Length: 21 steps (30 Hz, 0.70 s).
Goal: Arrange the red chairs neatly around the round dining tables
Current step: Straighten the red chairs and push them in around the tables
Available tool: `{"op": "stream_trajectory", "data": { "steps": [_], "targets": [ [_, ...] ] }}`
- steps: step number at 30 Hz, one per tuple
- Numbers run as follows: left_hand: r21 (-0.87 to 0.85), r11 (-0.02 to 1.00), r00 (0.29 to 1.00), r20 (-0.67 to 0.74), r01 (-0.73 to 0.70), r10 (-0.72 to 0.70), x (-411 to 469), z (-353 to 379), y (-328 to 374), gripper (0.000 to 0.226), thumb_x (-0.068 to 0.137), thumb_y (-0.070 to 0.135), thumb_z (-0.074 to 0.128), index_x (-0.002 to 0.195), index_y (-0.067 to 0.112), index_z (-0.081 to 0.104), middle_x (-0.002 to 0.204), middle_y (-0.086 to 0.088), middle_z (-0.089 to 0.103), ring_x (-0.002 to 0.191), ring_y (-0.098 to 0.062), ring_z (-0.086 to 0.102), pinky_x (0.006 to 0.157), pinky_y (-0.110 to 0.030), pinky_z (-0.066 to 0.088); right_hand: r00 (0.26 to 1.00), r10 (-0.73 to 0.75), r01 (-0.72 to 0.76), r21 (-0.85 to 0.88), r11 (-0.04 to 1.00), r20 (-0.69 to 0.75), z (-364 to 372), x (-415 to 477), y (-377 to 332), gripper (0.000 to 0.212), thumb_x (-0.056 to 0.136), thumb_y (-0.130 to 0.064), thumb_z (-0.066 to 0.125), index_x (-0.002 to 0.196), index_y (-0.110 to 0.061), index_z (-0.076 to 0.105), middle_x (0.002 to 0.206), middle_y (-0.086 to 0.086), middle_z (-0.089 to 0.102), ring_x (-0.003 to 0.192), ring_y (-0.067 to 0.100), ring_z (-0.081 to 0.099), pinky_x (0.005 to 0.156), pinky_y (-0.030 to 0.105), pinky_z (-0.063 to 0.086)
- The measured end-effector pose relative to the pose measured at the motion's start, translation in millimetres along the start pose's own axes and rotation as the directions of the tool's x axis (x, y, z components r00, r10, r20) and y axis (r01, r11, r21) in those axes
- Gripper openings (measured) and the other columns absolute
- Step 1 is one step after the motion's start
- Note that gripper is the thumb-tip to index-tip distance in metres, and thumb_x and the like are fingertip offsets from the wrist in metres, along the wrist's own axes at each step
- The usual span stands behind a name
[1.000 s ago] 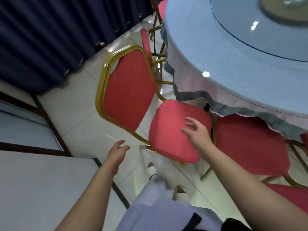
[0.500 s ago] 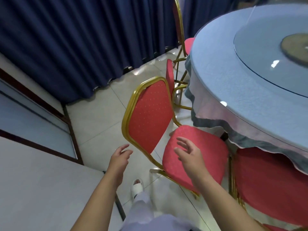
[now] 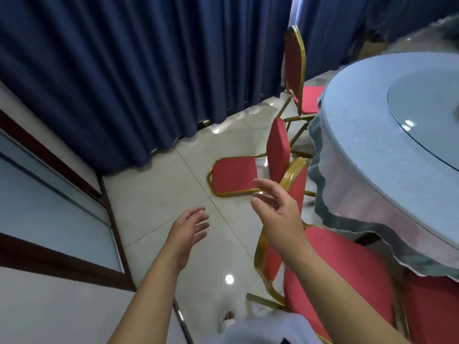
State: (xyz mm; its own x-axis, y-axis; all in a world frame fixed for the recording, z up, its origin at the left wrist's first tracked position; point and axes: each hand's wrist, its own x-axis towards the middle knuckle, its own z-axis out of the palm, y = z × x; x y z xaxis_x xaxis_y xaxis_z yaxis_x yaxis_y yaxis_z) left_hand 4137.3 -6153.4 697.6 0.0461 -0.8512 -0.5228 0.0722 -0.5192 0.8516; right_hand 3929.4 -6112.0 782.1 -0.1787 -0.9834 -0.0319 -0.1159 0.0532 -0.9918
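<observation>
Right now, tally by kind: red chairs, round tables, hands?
Red chairs: 4 (tipped chair lying on its back, far upright chair, near chair, chair at the lower right edge)
Round tables: 1 (round table)
Hands: 2 (left hand, right hand, both open, holding nothing)
Total: 7

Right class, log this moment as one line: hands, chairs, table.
left hand: open, empty | right hand: open, empty | tipped chair: back flat on floor, beside round table | near chair: upright at table
</observation>
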Motion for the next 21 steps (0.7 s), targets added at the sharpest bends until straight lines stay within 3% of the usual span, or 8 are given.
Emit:
{"op": "stream_trajectory", "data": {
  "steps": [6, 10, 14, 19, 21],
  "targets": [
    [-0.034, 0.999, 0.999, 0.035, 0.018, -0.017, 54.1, -16.8, 29.1, 0.018, 0.097, 0.025, 0.060, 0.112, 0.022, 0.070, 0.112, -0.008, 0.072, 0.102, -0.024, 0.070, 0.084, -0.033, 0.055, 0.996, 0.074, -0.075, 0.012, 0.997, 0.052, 45.4, 53.1, 8.9, 0.033, 0.095, -0.017, 0.063, 0.113, -0.044, 0.061, 0.114, -0.022, 0.064, 0.104, -0.008, 0.060, 0.083, 0.016, 0.050],
    [0.008, 0.997, 0.997, 0.010, 0.079, -0.080, 102.2, -35.2, 43.6, 0.016, 0.097, 0.025, 0.061, 0.110, 0.022, 0.070, 0.110, -0.006, 0.072, 0.100, -0.022, 0.069, 0.085, -0.033, 0.055, 0.989, 0.145, -0.146, 0.068, 0.987, 0.015, 74.3, 109.8, 26.9, 0.032, 0.094, -0.013, 0.063, 0.112, -0.039, 0.062, 0.115, -0.020, 0.064, 0.095, -0.007, 0.062, 0.078, 0.016, 0.053],
    [0.078, 0.991, 0.994, -0.013, 0.111, -0.110, 170.1, -63.6, 67.6, 0.017, 0.096, 0.026, 0.063, 0.110, 0.025, 0.071, 0.108, -0.002, 0.074, 0.101, -0.021, 0.071, 0.081, -0.032, 0.054, 0.973, 0.229, -0.224, 0.147, 0.963, -0.011, 114.4, 186.0, 49.2, 0.032, 0.092, -0.009, 0.063, 0.115, -0.031, 0.064, 0.114, -0.020, 0.064, 0.092, -0.006, 0.063, 0.084, 0.021, 0.051],
    [0.217, 0.961, 0.985, -0.029, 0.170, -0.167, 265.3, -80.3, 129.4, 0.016, 0.096, 0.027, 0.062, 0.110, 0.028, 0.071, 0.108, 0.002, 0.073, 0.102, -0.020, 0.069, 0.080, -0.035, 0.057, 0.954, 0.289, -0.262, 0.252, 0.932, -0.077, 152.1, 296.9, 57.7, 0.033, 0.092, -0.010, 0.066, 0.121, -0.024, 0.065, 0.113, -0.019, 0.066, 0.104, -0.001, 0.063, 0.088, 0.017, 0.049],
    [0.248, 0.955, 0.986, -0.025, 0.166, -0.165, 297.8, -82.3, 161.3, 0.016, 0.096, 0.026, 0.062, 0.108, 0.029, 0.072, 0.107, 0.002, 0.074, 0.102, -0.019, 0.070, 0.082, -0.036, 0.057, 0.948, 0.307, -0.276, 0.262, 0.925, -0.085, 159.7, 334.3, 56.6, 0.032, 0.091, -0.011, 0.067, 0.119, -0.026, 0.066, 0.113, -0.018, 0.067, 0.102, -0.005, 0.063, 0.083, 0.012, 0.049]
  ]
}}
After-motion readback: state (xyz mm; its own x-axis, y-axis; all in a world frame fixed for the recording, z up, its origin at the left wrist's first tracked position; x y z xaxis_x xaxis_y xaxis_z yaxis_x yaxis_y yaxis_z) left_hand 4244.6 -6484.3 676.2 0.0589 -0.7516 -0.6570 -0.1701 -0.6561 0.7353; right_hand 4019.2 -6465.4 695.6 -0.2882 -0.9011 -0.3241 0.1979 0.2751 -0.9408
